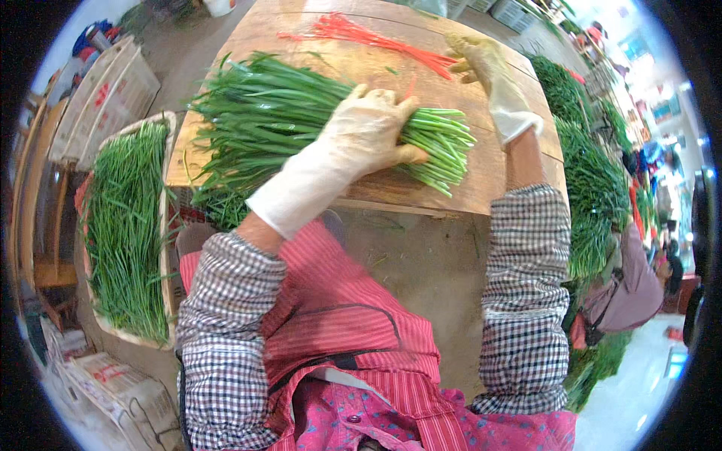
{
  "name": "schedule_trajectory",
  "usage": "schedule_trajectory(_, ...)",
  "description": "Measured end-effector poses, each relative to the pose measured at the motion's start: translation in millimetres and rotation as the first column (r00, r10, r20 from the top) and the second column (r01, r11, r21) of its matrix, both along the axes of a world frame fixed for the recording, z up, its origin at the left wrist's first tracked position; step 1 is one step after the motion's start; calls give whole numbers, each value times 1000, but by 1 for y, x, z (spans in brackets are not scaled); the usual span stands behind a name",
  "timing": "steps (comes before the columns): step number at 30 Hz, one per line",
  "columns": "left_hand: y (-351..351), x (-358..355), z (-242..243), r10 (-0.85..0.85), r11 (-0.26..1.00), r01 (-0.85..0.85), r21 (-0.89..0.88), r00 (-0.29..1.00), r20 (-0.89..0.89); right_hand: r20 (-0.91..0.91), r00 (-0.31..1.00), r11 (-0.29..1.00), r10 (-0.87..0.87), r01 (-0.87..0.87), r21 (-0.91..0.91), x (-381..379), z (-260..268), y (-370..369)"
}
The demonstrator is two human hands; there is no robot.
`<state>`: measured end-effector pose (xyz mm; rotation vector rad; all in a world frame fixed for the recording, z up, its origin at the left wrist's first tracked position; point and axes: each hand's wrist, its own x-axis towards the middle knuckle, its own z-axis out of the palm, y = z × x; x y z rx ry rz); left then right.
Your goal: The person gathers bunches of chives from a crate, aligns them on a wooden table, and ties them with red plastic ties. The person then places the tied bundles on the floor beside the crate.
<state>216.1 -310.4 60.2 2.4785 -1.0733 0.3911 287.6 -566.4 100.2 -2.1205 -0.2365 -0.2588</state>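
Observation:
A thick bunch of garlic chives (282,113) lies across the wooden table (451,191), leaf tips to the left and cut pale-green stems to the right. My left hand (375,124), in a cream rubber glove, is clasped over the stem end from above. Part of a red strip (411,86) shows just beyond its fingers. Farther back lies a loose bundle of red plastic ties (372,39). My right hand (476,56), gloved alike, is at the right-hand ends of these ties with bent fingers; whether it pinches one is unclear.
To the left stands a long crate (169,225) heaped with chives (127,225). Stacked white plastic crates (113,101) are behind it. More chives (592,191) are piled right of the table, near a person in a mauve top (632,287). A box (121,389) sits at lower left.

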Motion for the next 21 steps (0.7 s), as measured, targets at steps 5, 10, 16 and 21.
schedule_trajectory(5,7,-9,-2,33,975,-58,216,993,116,284,951,910,-120,220,-351,-75,13,-2)
schedule_trajectory(10,-6,-19,2,67,905,-166,392,965,253,245,968,954,-56,124,-272,-130,-57,32)
schedule_trajectory(16,13,-15,16,177,922,-249,298,952,248,218,942,962,-255,270,-42,-124,-41,-25)
schedule_trajectory(21,104,3,96,351,762,-213,-612,930,113,-36,917,885,-398,394,249,-146,-19,-47)
